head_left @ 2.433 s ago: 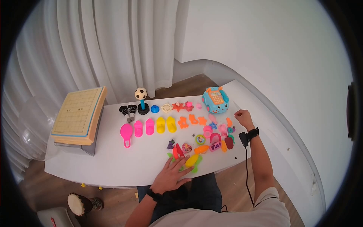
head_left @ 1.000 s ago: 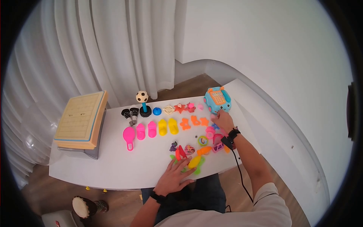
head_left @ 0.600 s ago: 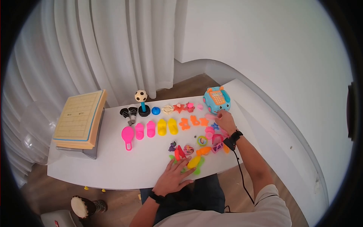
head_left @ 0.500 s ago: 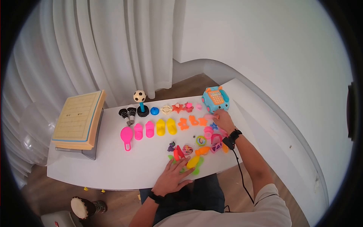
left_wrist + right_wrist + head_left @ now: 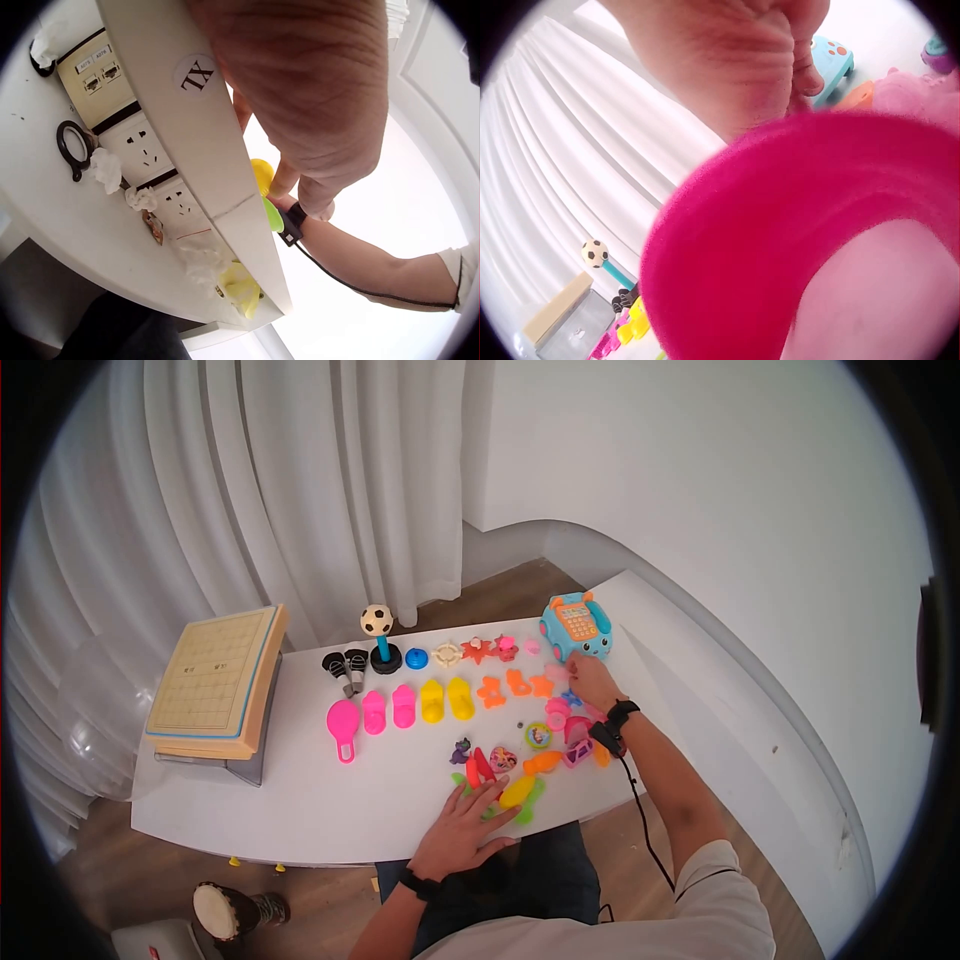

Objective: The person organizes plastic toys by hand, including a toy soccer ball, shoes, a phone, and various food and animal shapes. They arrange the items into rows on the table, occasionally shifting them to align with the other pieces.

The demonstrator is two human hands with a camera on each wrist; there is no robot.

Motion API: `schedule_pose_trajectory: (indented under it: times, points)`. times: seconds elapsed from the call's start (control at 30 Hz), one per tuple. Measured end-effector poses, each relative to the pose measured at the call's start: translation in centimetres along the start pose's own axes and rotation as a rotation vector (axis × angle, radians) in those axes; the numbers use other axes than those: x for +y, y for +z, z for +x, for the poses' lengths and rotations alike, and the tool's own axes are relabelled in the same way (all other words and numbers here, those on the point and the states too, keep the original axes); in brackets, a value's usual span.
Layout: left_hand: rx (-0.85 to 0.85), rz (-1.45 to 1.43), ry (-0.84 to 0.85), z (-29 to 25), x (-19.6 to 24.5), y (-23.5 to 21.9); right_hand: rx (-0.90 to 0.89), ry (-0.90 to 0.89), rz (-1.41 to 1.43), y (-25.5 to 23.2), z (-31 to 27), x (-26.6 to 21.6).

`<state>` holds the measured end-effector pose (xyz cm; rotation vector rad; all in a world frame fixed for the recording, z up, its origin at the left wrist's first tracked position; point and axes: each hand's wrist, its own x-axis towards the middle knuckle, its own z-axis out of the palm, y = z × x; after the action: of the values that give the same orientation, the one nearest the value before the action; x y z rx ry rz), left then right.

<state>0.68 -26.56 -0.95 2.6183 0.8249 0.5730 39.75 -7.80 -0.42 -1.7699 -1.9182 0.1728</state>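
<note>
My right hand (image 5: 597, 683) reaches over the pile of small toys in front of the blue toy telephone (image 5: 576, 626), its fingertips together at a pale pink toy piece (image 5: 556, 673). A small blue star-shaped toy (image 5: 571, 698) lies just below that hand. The right wrist view shows its thumb bent, with the fingertips partly hidden. My left hand (image 5: 460, 830) rests palm down at the table's front edge with fingers spread. Its fingertips lie by a yellow oblong toy (image 5: 517, 792), red toy pieces (image 5: 480, 766) and a light green toy (image 5: 532, 801).
Pink and yellow toy shoes (image 5: 432, 701), a pink paddle (image 5: 343, 720) and orange animal shapes (image 5: 518, 682) stand in a row. Behind are a soccer ball on a stand (image 5: 377, 621) and other toys. A board (image 5: 217, 672) stands left. A cable (image 5: 646, 825) hangs from my right wrist.
My right hand has swung left from the table's right side to the pale pink piece by the telephone, which lies turned differently. Over the last second it barely moves. My left hand stays in place.
</note>
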Motion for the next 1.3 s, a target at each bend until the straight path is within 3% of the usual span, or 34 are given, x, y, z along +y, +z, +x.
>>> schedule_pose_trajectory:
  times: [0.2,0.3,0.4,0.5,0.6,0.7,0.83,1.13,1.23,1.3]
  points:
    - [0.012,0.008,0.001,0.0,-0.1,0.0,0.067,-0.002,0.119,-3.7,-0.9,0.6]
    - [0.014,0.015,0.009,0.0,0.0,0.2,0.033,0.08,-0.094,-5.4,-1.9,2.2]
    - [0.019,0.01,0.007,0.0,-0.1,0.1,-0.05,-0.013,-0.167,-5.3,-3.5,3.8]
    - [0.018,0.004,0.007,0.1,0.0,0.0,-0.188,0.054,-0.194,-4.6,-4.0,3.9]
    - [0.016,-0.002,0.01,0.1,0.0,0.0,-0.134,-0.062,-0.098,-3.8,-3.6,3.1]
    - [0.019,-0.01,0.008,0.0,0.0,0.0,-0.272,0.086,-0.034,-3.8,-2.6,1.2]
    - [0.023,-0.016,-0.002,-0.1,0.1,-0.1,-0.273,0.049,0.085,-2.7,-1.9,0.8]
    - [0.019,-0.007,0.006,-0.1,-0.1,0.2,-0.099,0.066,-0.011,-4.9,-2.6,1.7]
    - [0.011,-0.001,0.005,0.0,-0.1,0.2,0.047,0.047,-0.188,-6.2,-3.6,2.6]
    - [0.013,-0.003,0.004,0.0,-0.1,0.3,0.03,0.063,-0.298,-6.2,-4.2,2.8]
